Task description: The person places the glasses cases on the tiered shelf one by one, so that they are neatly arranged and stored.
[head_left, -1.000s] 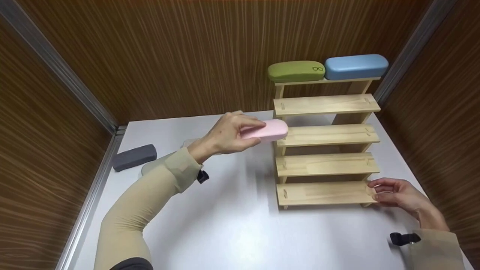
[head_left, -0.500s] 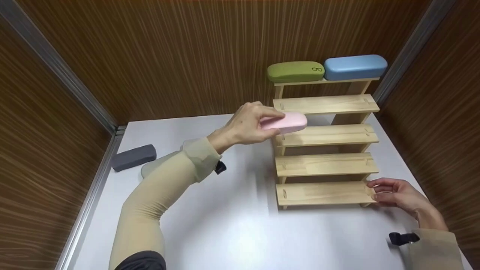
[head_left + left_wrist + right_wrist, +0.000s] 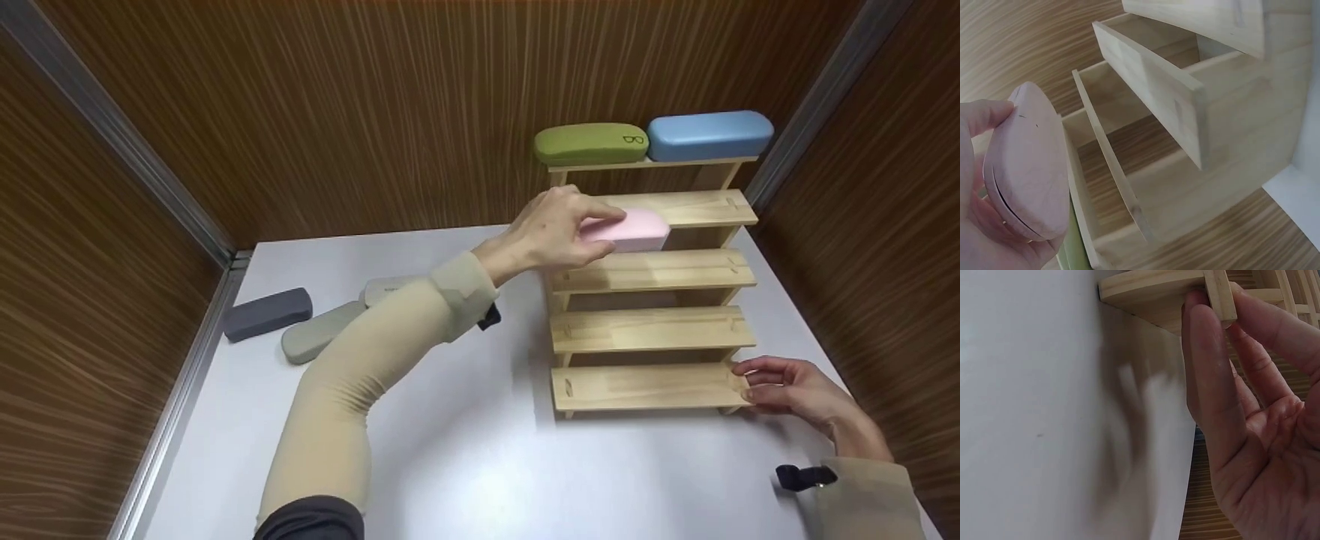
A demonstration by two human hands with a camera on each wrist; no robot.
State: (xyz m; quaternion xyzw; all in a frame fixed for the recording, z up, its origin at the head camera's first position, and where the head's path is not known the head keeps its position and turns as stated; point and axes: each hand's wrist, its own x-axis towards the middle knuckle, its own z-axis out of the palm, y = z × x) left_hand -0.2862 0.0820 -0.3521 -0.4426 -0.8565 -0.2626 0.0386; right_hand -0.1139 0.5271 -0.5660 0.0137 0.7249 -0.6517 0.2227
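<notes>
My left hand (image 3: pixel 551 229) grips a pink glasses case (image 3: pixel 636 229) by its left end, thumb below and fingers above. In the head view the case overlaps the gap between the second and third steps of a wooden tiered shelf (image 3: pixel 652 330). The left wrist view shows the pink case (image 3: pixel 1030 163) end-on, a dark seam along its side, apart from the shelf boards. My right hand (image 3: pixel 799 394) pinches the right end of the lowest board. In the right wrist view that board end (image 3: pixel 1220 298) sits between thumb and fingers.
A green glasses case (image 3: pixel 592 144) and a blue one (image 3: pixel 709 135) lie side by side on the top step. At left on the white table (image 3: pixel 450 465) lie a dark grey case (image 3: pixel 268 315), a grey-green case (image 3: pixel 319 334) and a pale case (image 3: pixel 386 289), partly behind my sleeve.
My left hand has carried the pink glasses case rightward and slightly up, from the shelf's left edge to in front of its upper middle steps. The right hand stays on the lowest board.
</notes>
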